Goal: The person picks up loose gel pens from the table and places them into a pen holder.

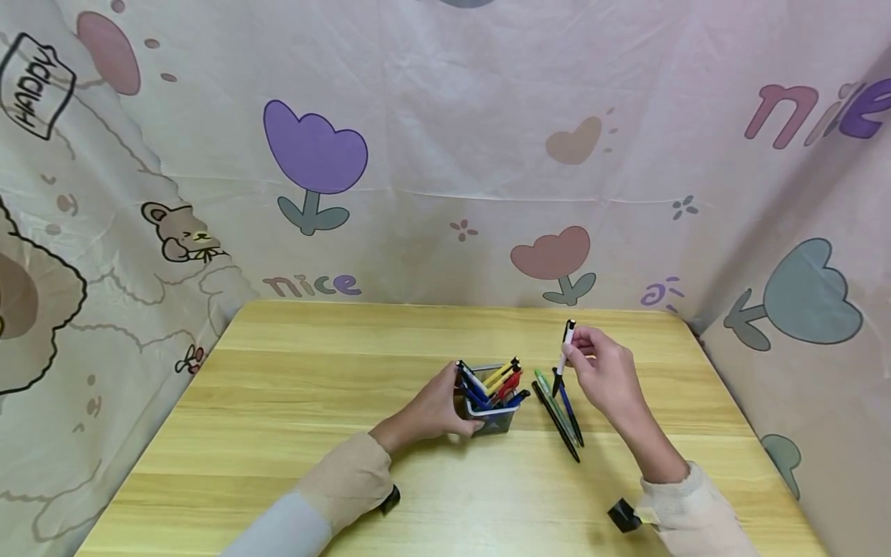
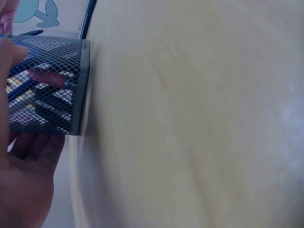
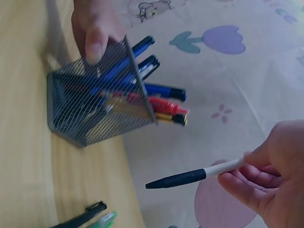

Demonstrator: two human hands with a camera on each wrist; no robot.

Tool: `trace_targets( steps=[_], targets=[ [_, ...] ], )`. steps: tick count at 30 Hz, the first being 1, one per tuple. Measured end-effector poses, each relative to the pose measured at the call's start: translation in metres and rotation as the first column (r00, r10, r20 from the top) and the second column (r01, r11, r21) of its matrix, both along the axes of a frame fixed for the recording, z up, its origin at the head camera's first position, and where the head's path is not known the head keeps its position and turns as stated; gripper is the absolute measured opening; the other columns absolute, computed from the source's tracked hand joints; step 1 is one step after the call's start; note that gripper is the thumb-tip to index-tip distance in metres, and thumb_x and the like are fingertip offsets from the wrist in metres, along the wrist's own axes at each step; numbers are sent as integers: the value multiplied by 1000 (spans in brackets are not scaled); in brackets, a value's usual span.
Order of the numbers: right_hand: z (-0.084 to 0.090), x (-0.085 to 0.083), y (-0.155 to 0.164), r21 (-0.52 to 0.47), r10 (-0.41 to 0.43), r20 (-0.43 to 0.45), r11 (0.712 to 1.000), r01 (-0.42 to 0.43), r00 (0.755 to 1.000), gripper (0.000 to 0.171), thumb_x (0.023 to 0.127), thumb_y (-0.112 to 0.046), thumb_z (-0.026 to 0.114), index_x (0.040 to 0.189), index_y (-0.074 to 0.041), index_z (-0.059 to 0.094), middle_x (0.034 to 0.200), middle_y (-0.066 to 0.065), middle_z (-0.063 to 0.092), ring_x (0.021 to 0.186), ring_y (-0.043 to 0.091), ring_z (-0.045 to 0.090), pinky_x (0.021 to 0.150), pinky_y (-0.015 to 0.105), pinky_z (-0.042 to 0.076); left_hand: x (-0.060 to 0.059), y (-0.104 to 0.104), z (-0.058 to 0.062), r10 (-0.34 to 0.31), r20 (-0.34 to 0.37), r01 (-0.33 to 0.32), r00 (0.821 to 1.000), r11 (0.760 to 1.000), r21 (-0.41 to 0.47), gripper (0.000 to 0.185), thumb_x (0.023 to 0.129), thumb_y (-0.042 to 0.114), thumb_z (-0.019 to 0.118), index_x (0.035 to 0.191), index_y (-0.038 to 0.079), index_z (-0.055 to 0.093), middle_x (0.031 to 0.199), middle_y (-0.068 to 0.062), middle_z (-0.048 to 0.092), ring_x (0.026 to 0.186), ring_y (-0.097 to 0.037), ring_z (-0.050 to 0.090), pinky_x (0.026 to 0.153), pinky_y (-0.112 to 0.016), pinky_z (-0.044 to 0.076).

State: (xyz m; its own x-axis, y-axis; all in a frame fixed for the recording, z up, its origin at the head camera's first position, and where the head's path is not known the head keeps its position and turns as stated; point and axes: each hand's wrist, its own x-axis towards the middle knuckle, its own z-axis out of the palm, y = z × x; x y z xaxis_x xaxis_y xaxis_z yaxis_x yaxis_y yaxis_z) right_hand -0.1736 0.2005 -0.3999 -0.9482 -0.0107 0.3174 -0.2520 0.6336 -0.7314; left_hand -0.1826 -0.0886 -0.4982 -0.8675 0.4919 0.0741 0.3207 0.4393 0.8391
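While the table (image 1: pixel 313 333) bears pens (image 1: pixel 556 422), probably fabric sheeting (image 1: pixel 445 131) hangs behind.

Soft light leaves faint shadows and pale glare on the tabletop (image 1: pixel 515 495).

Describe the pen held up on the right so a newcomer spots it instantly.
On the pale yellow wood-grain table, find the dark wire-mesh pen holder, then the loose black, green and blue pens to its right in the head view. Over those, the right grip pinches a white-barrelled pen with black ends. Only this pen is off the table and outside the holder.
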Motion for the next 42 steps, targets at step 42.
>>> trace_targets(
  steps=[42],
  targets=[
    [-3, 30, -63, -126, 336, -228, 921, -370, 914, 16, 90, 6, 74, 103, -1, 67, 95, 9, 72, 86, 13, 72, 73, 22, 63, -4, 1, -3, -18, 2, 17, 1000, 999, 47, 73, 72, 16, 91, 128, 11, 44, 124, -4, 63, 116, -14, 66, 104, -27, 55]
  ],
)
